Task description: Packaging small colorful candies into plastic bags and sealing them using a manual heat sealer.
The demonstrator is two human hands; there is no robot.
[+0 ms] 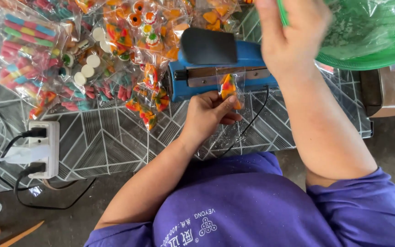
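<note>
My left hand (pixel 209 114) holds a small clear bag of orange and yellow gummy candy (pixel 228 88), its open top lying on the sealing bar of a blue heat sealer (pixel 216 68). The sealer's black handle (pixel 209 45) is raised. My right hand (pixel 291 36) is blurred and lifted at the rim of a green plastic basket (pixel 371 41) lined with clear plastic; whether its fingers grip the rim or anything else is unclear.
Many sealed bags of colourful candy (pixel 92 59) are heaped at the left on a patterned table cover (pixel 115 142). A white power strip (pixel 42 148) with plugged cables lies at the table's left front. A black cord (pixel 252 123) runs from the sealer.
</note>
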